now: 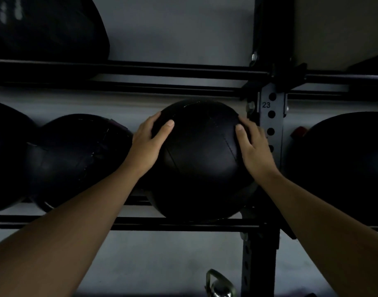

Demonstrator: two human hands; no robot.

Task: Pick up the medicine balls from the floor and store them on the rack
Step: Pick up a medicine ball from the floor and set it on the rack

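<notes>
A black medicine ball [202,159] sits on the rails of the black metal rack [183,224], just left of the upright post [270,125]. My left hand [149,144] grips its left side with the thumb over the top. My right hand [252,148] presses on its right side, squeezed between ball and post. Both arms reach forward from the bottom corners.
More black medicine balls rest on the same shelf: one to the left [76,161], one at the far left edge [4,155], one right of the post [344,168]. Another ball [46,28] sits on the upper shelf. A kettlebell handle [218,284] shows below on the floor.
</notes>
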